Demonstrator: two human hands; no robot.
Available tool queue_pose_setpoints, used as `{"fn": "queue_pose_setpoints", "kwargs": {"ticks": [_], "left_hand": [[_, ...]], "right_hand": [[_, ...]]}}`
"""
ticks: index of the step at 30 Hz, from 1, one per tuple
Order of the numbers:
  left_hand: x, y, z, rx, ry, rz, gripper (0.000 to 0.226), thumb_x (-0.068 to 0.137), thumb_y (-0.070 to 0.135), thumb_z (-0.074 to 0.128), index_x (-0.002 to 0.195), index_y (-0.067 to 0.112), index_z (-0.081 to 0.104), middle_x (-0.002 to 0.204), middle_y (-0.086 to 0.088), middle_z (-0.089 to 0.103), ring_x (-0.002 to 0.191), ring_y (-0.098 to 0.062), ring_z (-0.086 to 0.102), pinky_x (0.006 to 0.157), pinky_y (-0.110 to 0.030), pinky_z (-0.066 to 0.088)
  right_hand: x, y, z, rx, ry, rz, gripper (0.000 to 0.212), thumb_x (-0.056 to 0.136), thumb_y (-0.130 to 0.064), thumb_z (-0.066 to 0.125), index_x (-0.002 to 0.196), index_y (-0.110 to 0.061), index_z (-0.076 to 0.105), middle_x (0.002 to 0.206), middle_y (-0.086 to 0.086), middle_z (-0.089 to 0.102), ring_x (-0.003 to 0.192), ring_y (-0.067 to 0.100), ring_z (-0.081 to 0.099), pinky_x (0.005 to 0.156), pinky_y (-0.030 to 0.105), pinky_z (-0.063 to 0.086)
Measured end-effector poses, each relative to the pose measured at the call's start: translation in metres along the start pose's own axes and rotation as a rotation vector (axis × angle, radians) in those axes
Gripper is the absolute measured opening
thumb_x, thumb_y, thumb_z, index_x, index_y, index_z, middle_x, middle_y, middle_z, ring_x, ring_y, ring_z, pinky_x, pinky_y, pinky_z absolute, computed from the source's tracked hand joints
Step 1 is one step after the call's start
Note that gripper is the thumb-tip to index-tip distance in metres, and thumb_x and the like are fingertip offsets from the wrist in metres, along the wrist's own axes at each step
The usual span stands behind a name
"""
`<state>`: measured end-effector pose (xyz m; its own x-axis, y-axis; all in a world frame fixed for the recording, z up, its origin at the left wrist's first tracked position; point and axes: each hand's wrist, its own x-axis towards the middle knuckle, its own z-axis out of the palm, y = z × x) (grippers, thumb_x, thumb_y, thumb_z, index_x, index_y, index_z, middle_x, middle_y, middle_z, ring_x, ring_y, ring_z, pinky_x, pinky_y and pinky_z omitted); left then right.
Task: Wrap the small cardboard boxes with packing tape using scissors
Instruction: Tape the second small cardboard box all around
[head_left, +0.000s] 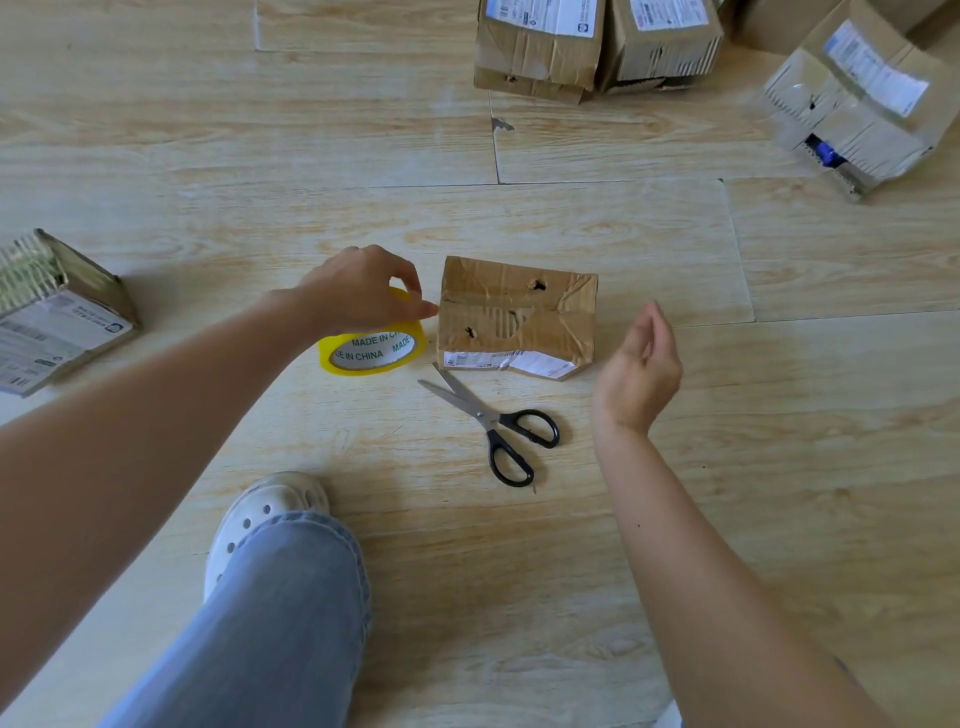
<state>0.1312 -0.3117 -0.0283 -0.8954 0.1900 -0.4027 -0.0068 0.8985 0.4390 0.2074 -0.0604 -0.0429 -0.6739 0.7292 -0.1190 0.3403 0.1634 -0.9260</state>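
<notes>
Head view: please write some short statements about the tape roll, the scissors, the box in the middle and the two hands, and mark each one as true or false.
1. The left hand grips the yellow tape roll. True.
2. The right hand holds the scissors. False: it is empty, and the scissors lie on the floor, nearer the person than the cardboard box.
3. The blades of the scissors are apart. True.
4. The tape roll is to the right of the cardboard box. False: it is to its left.
5. The cardboard box has holes in its top face. True.
</notes>
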Motion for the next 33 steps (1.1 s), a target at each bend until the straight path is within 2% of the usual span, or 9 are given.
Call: {"fn": "queue_pose_setpoints", "kwargs": {"ticks": [1,2,3,7,10,13,15,17,33], "left_hand": [[0.0,0.0,0.001,-0.002,0.002,-0.001,0.027,0.078,0.059,0.063,0.088,0.035,0.068,0.072,0.008,0.055,0.067,-0.004,0.05,0.05,-0.024,0.034],[0.0,0.0,0.001,-0.006,0.004,-0.005,0.027,0.078,0.059,0.064,0.088,0.034,0.068,0.073,0.009,0.055,0.067,-0.004,0.05,0.05,-0.024,0.034],[0.0,0.0,0.001,-0.011,0.005,-0.01,0.027,0.078,0.059,0.064,0.088,0.034,0.068,0.073,0.01,0.054,0.068,-0.003,0.049,0.051,-0.024,0.035],[0.0,0.0,0.002,-0.012,-0.003,-0.009,0.029,0.077,0.06,0.064,0.089,0.034,0.069,0.076,0.011,0.054,0.074,-0.011,0.054,0.057,-0.025,0.043],[0.0,-0.001,0.004,-0.027,-0.005,-0.011,0.028,0.077,0.06,0.065,0.088,0.034,0.069,0.077,0.009,0.055,0.086,-0.018,0.057,0.061,-0.024,0.043],[-0.001,0.0,0.007,-0.037,-0.008,-0.005,0.028,0.077,0.061,0.065,0.086,0.035,0.068,0.081,0.008,0.056,0.089,-0.017,0.057,0.058,-0.023,0.041],[-0.003,0.001,0.009,-0.042,-0.01,0.003,0.028,0.077,0.06,0.065,0.087,0.034,0.068,0.081,0.007,0.057,0.089,-0.018,0.058,0.061,-0.023,0.041],[-0.004,0.002,0.009,-0.043,-0.011,0.004,0.028,0.077,0.06,0.065,0.087,0.034,0.069,0.081,0.005,0.061,0.088,-0.018,0.06,0.062,-0.024,0.044],[-0.012,-0.005,-0.01,-0.182,-0.004,-0.028,0.026,0.077,0.06,0.065,0.078,0.034,0.07,0.068,0.018,0.058,0.066,-0.001,0.053,0.056,-0.021,0.039]], "right_hand": [[-0.007,-0.002,0.0,0.002,-0.07,-0.045,0.038,0.103,-0.019,0.043,0.137,-0.005,0.052,0.129,-0.005,0.06,0.1,0.016,0.018,0.082,-0.005,0.036],[-0.013,-0.003,0.0,-0.008,-0.152,-0.067,0.041,0.104,-0.022,0.041,0.142,-0.007,0.047,0.137,-0.005,0.055,0.096,-0.018,0.037,0.091,-0.001,0.036],[-0.018,-0.004,0.002,-0.009,-0.23,-0.066,0.043,0.105,-0.025,0.04,0.145,-0.009,0.042,0.145,-0.004,0.048,0.126,-0.009,0.042,0.099,0.003,0.033],[-0.019,-0.005,0.007,0.026,-0.417,0.021,0.049,0.105,-0.032,0.038,0.15,-0.013,0.032,0.155,-0.004,0.034,0.136,-0.004,0.031,0.099,-0.002,0.025],[-0.016,-0.002,0.006,-0.112,-0.5,0.059,0.057,0.105,-0.04,0.032,0.153,-0.012,0.024,0.159,0.002,0.027,0.145,0.011,0.026,0.111,0.015,0.023],[-0.022,-0.008,0.006,-0.549,-0.401,-0.403,0.06,0.105,-0.039,0.027,0.154,-0.006,0.017,0.162,0.008,0.011,0.15,0.02,0.011,0.122,0.034,0.012],[-0.034,-0.014,0.015,-0.731,-0.56,-0.801,0.06,0.104,-0.042,0.019,0.154,-0.008,0.016,0.162,0.008,0.009,0.15,0.02,0.007,0.122,0.036,0.005],[-0.047,-0.016,0.028,-0.861,-0.791,-0.937,0.065,0.102,-0.05,0.011,0.154,-0.012,0.007,0.163,0.003,0.001,0.15,0.015,-0.001,0.122,0.034,-0.003],[-0.047,-0.007,0.028,-0.976,-0.828,-1.008,0.073,0.101,-0.049,0.035,0.154,-0.017,-0.004,0.163,-0.003,0.005,0.15,0.015,0.004,0.122,0.04,0.001]]}}
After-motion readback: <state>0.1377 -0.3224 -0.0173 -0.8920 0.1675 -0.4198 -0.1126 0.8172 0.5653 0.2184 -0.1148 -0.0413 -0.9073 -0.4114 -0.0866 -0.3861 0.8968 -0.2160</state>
